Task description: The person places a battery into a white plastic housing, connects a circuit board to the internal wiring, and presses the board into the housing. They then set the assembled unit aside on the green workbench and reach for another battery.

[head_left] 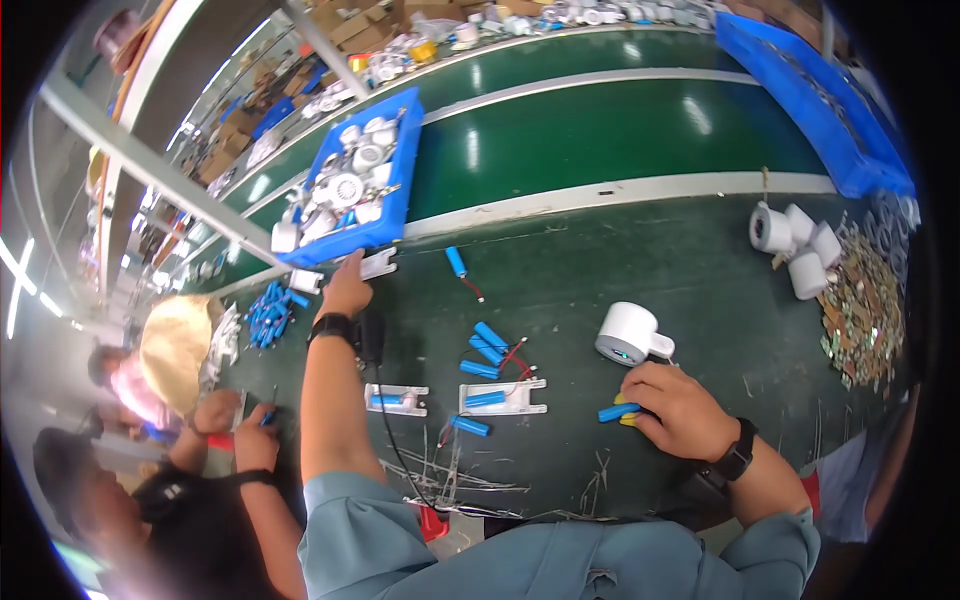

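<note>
My left hand (pixel 347 290) reaches forward to the near edge of a blue bin. Its fingers close on the end of a white plastic casing (pixel 379 263). My right hand (pixel 680 408), low at the right, is closed around a small blue-and-yellow object (pixel 618 411) whose kind I cannot make out. Just beyond it lies a white round device with a short handle (pixel 628 335). Between my arms are a white casing with a blue cylindrical battery in it (pixel 503 397) and a similar, smaller-looking casing (pixel 397 400). Loose blue batteries with red leads (pixel 487 343) lie around them.
The blue bin (pixel 402 180) holds white round parts. A pile of blue batteries (pixel 270 315) lies at left, near a co-worker's hands (pixel 252 440). At right are white cylindrical parts (pixel 808 272) and a heap of small metallic pieces (pixel 862 310). A black cable (pixel 392 440) crosses the bench.
</note>
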Tool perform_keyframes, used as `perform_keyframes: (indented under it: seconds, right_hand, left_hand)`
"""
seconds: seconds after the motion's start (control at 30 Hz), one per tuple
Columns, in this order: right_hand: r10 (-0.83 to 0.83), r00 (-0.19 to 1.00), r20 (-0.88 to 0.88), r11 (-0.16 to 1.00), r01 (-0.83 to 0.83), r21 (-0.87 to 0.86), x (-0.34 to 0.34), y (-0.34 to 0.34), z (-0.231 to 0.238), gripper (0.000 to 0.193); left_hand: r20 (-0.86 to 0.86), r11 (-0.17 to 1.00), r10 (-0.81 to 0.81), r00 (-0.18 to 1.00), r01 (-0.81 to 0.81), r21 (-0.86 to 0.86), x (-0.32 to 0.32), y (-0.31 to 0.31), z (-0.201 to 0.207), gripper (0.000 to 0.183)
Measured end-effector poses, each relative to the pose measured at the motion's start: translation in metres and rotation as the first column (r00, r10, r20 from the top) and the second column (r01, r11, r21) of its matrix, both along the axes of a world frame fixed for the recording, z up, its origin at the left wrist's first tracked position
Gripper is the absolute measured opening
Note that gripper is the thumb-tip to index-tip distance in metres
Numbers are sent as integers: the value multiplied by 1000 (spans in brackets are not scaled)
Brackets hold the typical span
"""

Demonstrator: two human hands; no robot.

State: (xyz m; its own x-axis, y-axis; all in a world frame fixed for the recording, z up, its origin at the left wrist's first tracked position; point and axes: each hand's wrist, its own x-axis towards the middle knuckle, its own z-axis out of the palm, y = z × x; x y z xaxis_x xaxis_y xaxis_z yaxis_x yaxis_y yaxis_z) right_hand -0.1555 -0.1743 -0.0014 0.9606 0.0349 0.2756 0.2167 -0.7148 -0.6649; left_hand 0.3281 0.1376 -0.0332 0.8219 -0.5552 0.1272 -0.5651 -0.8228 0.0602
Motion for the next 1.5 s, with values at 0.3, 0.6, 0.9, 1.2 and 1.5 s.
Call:
perform_keyframes:
  seconds: [0.3,0.6,0.9,1.2,1.5]
  right_hand:
    - [-50,997,53,997,47,60,0,-10,-13,28]
    - [-399,917,3,838,363,408,-2,-17,-14,29]
    - [-102,986,135,992,90,93,-9,19,-18,29]
    - [-110,986,124,994,113,-14,-3,23,-22,30]
    - [-104,988,116,990,115,-86,0,23,-19,27]
  left_hand:
    - [-9,995,-103,995,102,-18,-78,-30,60,45]
    - [-238,731,-679,694,613,-300,-329,-101,68,56]
    - [-108,568,-800,591,687,-453,-347,-110,28,70]
    - [-138,561,-803,580,657,-504,-346,-109,29,71]
    - [-169,581,-800,576,671,-462,-343,-109,29,78]
